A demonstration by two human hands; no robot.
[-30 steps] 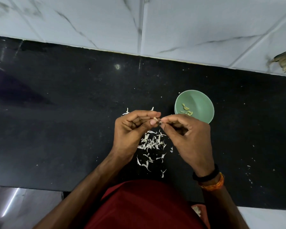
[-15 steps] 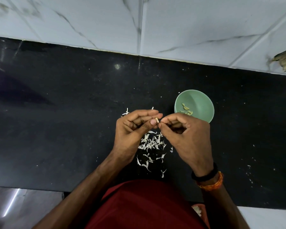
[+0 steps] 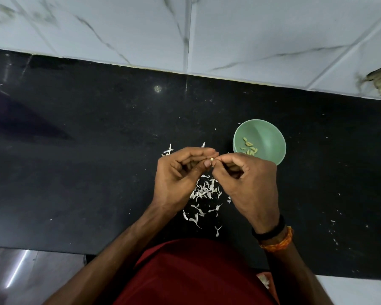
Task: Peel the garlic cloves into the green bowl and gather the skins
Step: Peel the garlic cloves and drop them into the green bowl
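Above skins [image 3: 204, 191]: left hand [image 3: 178, 179], right hand [image 3: 249, 183] both pinching garlic clove [image 3: 211, 159]; no writing visible.

Both forearms rise from 6 o'clock and converge, the left hand [image 3: 176, 179] and right hand [image 3: 249, 183] meeting fingertip to fingertip. Each grip is a pinch of thumb and curled fingers, knuckles up. The right wrist carries two bands.
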